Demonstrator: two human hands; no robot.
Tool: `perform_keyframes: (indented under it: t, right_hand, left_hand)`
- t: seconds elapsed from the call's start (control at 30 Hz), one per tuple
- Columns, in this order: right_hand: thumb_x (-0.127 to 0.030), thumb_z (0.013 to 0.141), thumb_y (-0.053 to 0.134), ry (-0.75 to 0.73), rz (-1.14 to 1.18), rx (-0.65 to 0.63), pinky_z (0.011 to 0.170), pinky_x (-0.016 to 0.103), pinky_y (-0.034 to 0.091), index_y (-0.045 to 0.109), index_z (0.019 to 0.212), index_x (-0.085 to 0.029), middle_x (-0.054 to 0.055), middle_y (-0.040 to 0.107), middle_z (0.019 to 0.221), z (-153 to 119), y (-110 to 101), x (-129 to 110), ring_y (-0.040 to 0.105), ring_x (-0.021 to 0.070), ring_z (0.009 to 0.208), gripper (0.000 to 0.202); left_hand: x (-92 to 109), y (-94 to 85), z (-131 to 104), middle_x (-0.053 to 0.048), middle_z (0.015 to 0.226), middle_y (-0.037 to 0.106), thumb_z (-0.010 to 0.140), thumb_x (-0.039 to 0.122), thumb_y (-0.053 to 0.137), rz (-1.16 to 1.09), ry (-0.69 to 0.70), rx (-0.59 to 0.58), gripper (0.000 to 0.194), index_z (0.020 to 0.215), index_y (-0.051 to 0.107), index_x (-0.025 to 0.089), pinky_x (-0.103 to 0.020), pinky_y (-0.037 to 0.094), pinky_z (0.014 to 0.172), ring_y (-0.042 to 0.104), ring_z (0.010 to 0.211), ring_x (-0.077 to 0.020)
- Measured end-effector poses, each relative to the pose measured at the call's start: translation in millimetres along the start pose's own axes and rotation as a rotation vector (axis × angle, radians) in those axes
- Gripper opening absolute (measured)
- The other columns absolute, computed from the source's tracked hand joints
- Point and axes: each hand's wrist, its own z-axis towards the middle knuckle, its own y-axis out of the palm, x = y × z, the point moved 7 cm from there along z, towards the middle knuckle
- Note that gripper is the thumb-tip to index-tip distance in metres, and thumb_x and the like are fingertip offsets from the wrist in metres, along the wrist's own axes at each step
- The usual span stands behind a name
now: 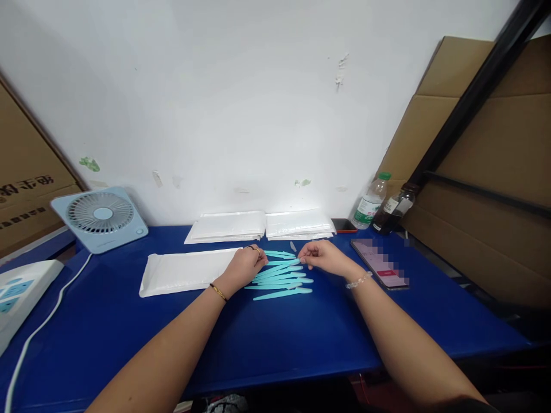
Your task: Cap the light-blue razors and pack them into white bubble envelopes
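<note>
Several slim turquoise plastic sticks [279,279] lie roughly side by side on the blue table [284,344], between my hands. My left hand [248,265] is closed at their left ends, its fingertips at one of the upper sticks; it also overlaps the right end of a white padded envelope [185,272]. At the right ends, my right hand [318,256] pinches the tip of an upper turquoise stick between thumb and fingers. A small pale piece [293,246] lies just above the sticks.
Two stacks of white envelopes [228,225] lie along the wall. A blue fan [101,218] and a white power strip [26,292] are at left. At right are a phone [381,264], a clear bottle [371,203], a dark bottle [394,209] and cardboard [486,189].
</note>
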Motion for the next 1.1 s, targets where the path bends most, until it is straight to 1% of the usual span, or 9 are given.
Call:
perform_keyframes:
  t: [0.17,0.33,0.4,0.53,0.67,0.77,0.83,0.93,1.1]
  right_hand:
    - [-0.035,0.07,0.069,0.075,0.112,0.019,0.053,0.022,0.046,0.066,0.082,-0.012,0.003,0.065,0.067,0.7,-1.6,3.2,0.059,0.0108,0.054,0.026]
    - [-0.034,0.072,0.068,0.066,0.101,-0.043,0.055,0.023,0.048,0.065,0.086,-0.012,0.002,0.064,0.065,0.3,2.4,2.6,0.061,0.0123,0.056,0.027]
    - [-0.033,0.076,0.064,0.047,-0.014,0.031,0.058,0.025,0.049,0.065,0.091,-0.013,0.003,0.065,0.069,0.6,-10.1,7.2,0.061,0.0129,0.057,0.025]
    - [-0.02,0.081,0.053,0.002,-0.435,0.366,0.072,0.031,0.049,0.066,0.095,-0.016,0.006,0.067,0.087,0.6,-50.0,20.9,0.062,0.0164,0.072,0.019]
    - [-0.011,0.078,0.054,-0.056,-0.661,0.328,0.086,0.031,0.045,0.065,0.104,-0.017,0.009,0.062,0.109,8.6,-46.5,34.1,0.059,0.0197,0.094,0.03]
    - [-0.015,0.078,0.057,-0.019,-0.764,0.365,0.086,0.031,0.044,0.062,0.112,-0.016,0.012,0.058,0.114,10.8,-44.3,39.9,0.057,0.0218,0.099,0.034]
    - [-0.019,0.078,0.059,0.045,-0.823,0.41,0.082,0.031,0.044,0.063,0.109,-0.014,0.014,0.059,0.11,10.2,-48.2,43.2,0.058,0.0228,0.095,0.032]
    - [-0.019,0.079,0.058,0.121,-0.869,0.376,0.073,0.028,0.043,0.067,0.089,-0.015,0.011,0.064,0.093,11.1,-51.5,47.3,0.06,0.0204,0.082,0.014]
    - [-0.014,0.076,0.056,0.109,-0.895,0.306,0.059,0.023,0.038,0.064,0.071,-0.017,0.006,0.064,0.077,14.2,-43.2,39.8,0.057,0.0151,0.067,0.009]
  left_hand:
    - [0.0,1.6,0.9,-0.003,0.082,0.06,0.089,0.03,0.041,-0.093,-0.017,0.024,0.024,0.077,0.058,0.018,-0.027,0.043,0.068,0.057,0.077,-0.0161]
    - [6.0,4.4,1.4,-0.004,0.082,0.06,0.089,0.031,0.043,-0.046,-0.027,-0.014,0.024,0.076,0.059,0.018,-0.027,0.043,0.066,0.058,0.076,-0.0165]
    - [6.6,4.1,1.7,-0.003,0.085,0.062,0.089,0.031,0.043,-0.001,-0.016,-0.008,0.024,0.08,0.061,0.019,-0.027,0.043,0.068,0.058,0.079,-0.0169]
    - [3.5,4.9,2.3,-0.004,0.1,0.063,0.091,0.025,0.04,0.109,0.019,0.037,0.027,0.096,0.066,0.023,-0.03,0.043,0.08,0.056,0.093,-0.0186]
    - [-1.3,9.8,2.1,-0.005,0.111,0.061,0.09,0.023,0.041,0.218,0.023,0.012,0.031,0.11,0.064,0.026,-0.033,0.041,0.085,0.052,0.101,-0.021]
    - [-1.6,9.6,1.3,-0.005,0.113,0.06,0.09,0.023,0.043,0.256,0.027,0.006,0.03,0.111,0.063,0.027,-0.033,0.041,0.084,0.052,0.101,-0.0211]
    - [-1.5,8.2,1.0,-0.004,0.11,0.06,0.089,0.025,0.045,0.261,0.023,0.012,0.028,0.11,0.063,0.028,-0.033,0.041,0.083,0.053,0.1,-0.0207]
    - [-2.5,7.8,1.2,-0.005,0.106,0.06,0.089,0.027,0.046,0.257,0.008,0.011,0.026,0.109,0.063,0.027,-0.033,0.04,0.085,0.053,0.1,-0.0205]
    - [-5.6,6.3,2.3,-0.006,0.114,0.058,0.088,0.029,0.048,0.236,-0.01,0.043,0.03,0.117,0.058,0.026,-0.034,0.041,0.087,0.051,0.106,-0.0219]
